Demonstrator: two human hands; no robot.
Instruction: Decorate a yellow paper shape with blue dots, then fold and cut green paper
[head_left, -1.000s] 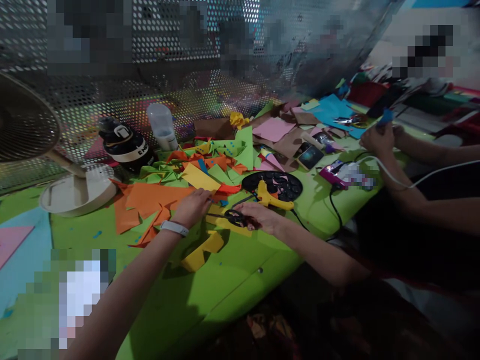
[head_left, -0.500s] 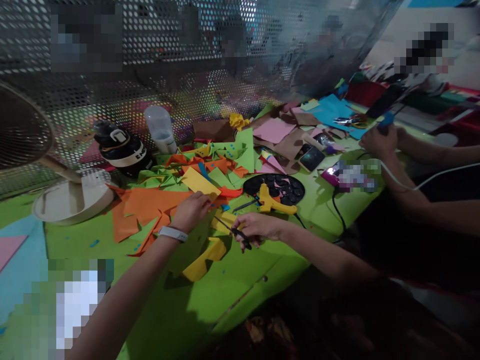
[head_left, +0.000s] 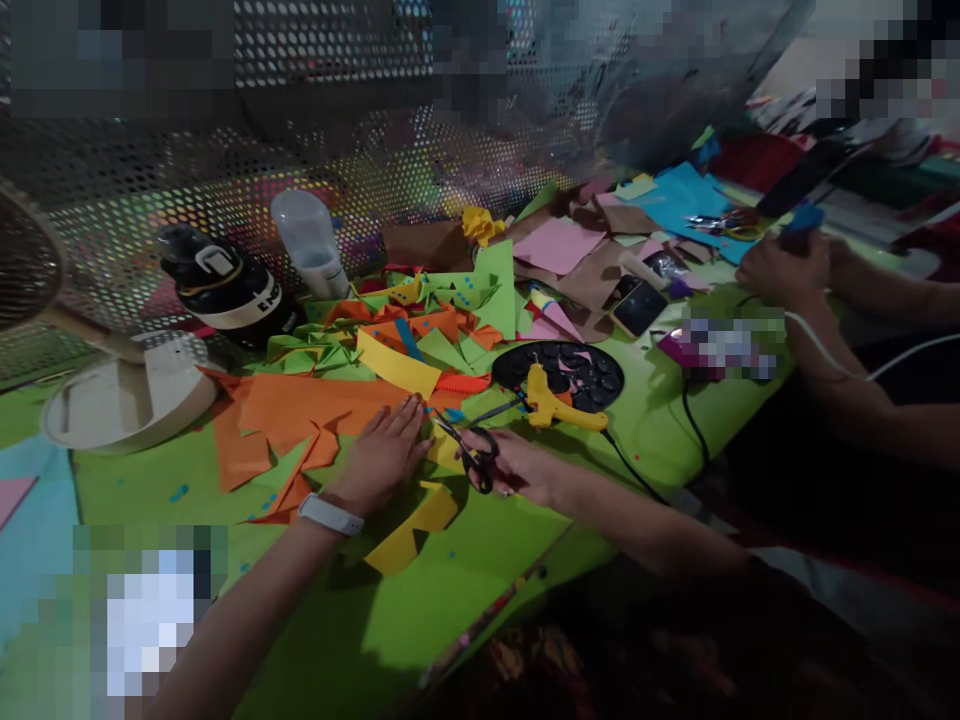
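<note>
My left hand (head_left: 384, 455) lies flat, fingers stretched out, on a pile of orange paper (head_left: 292, 410) and yellow paper (head_left: 411, 528) on the green table (head_left: 390, 620). A white band sits on that wrist. My right hand (head_left: 517, 465) is closed round the black handles of a pair of scissors (head_left: 472, 455), whose blades point up and left toward my left fingertips. A yellow glue gun (head_left: 559, 400) lies just beyond the scissors, partly on a black round tray (head_left: 581, 365).
A fan base (head_left: 124, 395), a dark bottle (head_left: 225, 290) and a clear cup (head_left: 307, 240) stand at the back left. Coloured paper scraps cover the middle. A phone (head_left: 637, 305) lies further right. Another person's hands (head_left: 787, 265) work at the right, holding something blue.
My right hand picked the scissors up off the table and brought them toward my left hand. My left hand flattened on the paper.
</note>
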